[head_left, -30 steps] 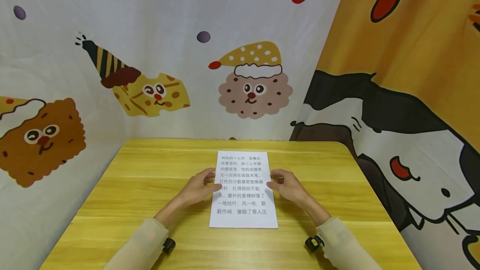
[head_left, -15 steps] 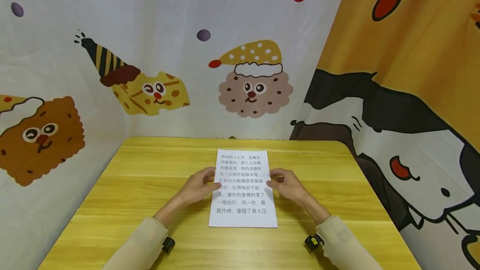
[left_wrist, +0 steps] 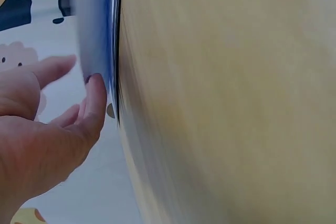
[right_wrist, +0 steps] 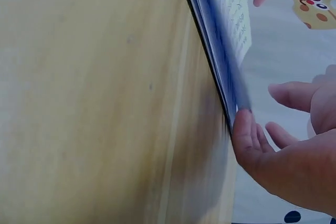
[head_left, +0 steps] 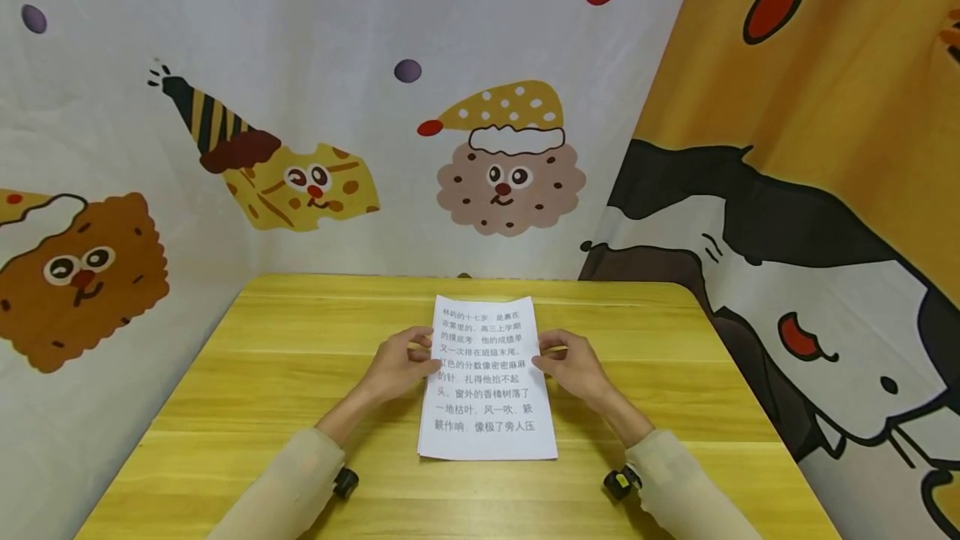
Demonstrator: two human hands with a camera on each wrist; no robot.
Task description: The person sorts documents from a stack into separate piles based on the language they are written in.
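A stack of paper sheets (head_left: pixel 483 390), its top sheet printed with Chinese characters, lies on the table in the head view. The top sheet's sides bow upward. At its left side is my left hand (head_left: pixel 397 363), fingers curled at the edge and thumb over the margin. My right hand (head_left: pixel 576 367) holds the opposite edge in much the same way. In the left wrist view, a fingertip (left_wrist: pixel 96 85) touches the raised sheet from below, the thumb standing slightly off it. The right wrist view shows layered page edges (right_wrist: pixel 212 51) above the wood, with fingers (right_wrist: pixel 244 129) under the lifted one.
The yellow wood-grain table (head_left: pixel 300 407) extends around the paper. A white curtain (head_left: pixel 337 23) with cartoon biscuits and cheese hangs behind it. An orange curtain (head_left: pixel 675 90) with a large cartoon animal is on the right. Small black devices (head_left: pixel 621 483) sit at the wrists.
Over the last half second the top sheet's side edges have risen and its upper edge now bows. Both hands have shifted up slightly, their wrists drawn a little inward.
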